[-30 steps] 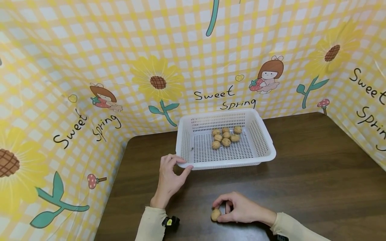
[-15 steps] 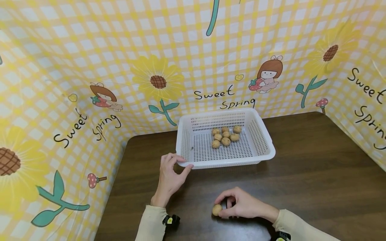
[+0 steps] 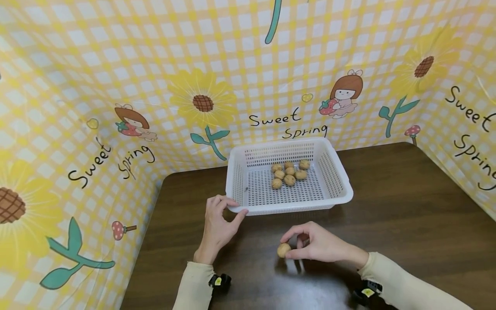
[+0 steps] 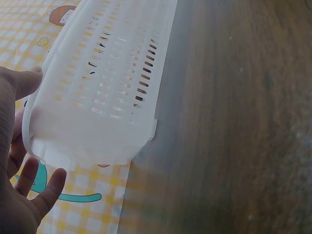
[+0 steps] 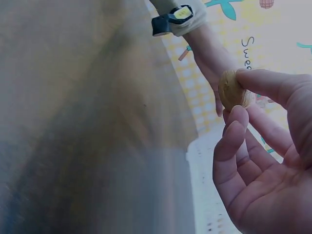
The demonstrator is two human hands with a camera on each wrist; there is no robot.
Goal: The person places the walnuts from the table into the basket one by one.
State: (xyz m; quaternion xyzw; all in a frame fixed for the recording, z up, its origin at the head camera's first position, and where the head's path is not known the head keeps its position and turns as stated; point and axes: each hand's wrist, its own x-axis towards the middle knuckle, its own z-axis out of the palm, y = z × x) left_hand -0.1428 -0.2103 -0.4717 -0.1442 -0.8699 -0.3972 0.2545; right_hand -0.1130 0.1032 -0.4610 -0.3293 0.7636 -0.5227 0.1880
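Between thumb and fingertips my right hand (image 3: 319, 243) pinches a walnut (image 3: 283, 250), held just above the table in front of the basket. The right wrist view shows the same walnut (image 5: 231, 90) in the fingertips, with the other fingers loosely bent. My left hand (image 3: 218, 224) grips the near left corner of a white plastic basket (image 3: 294, 209), thumb on the front rim and fingers over the side. In the left wrist view the basket's perforated wall (image 4: 92, 126) lies between thumb and fingers. Several walnuts (image 3: 289, 180) sit grouped on the basket's floor.
A dark wooden table (image 3: 407, 206) carries the basket near its back edge. Behind and at both sides hangs a yellow checked cloth (image 3: 263, 69) with sunflowers and lettering. A black strapped device (image 3: 220, 282) sits at each wrist.
My right hand has lifted the walnut off the table and carried it forward, slightly right, towards the basket. The left hand and basket have stayed in place.
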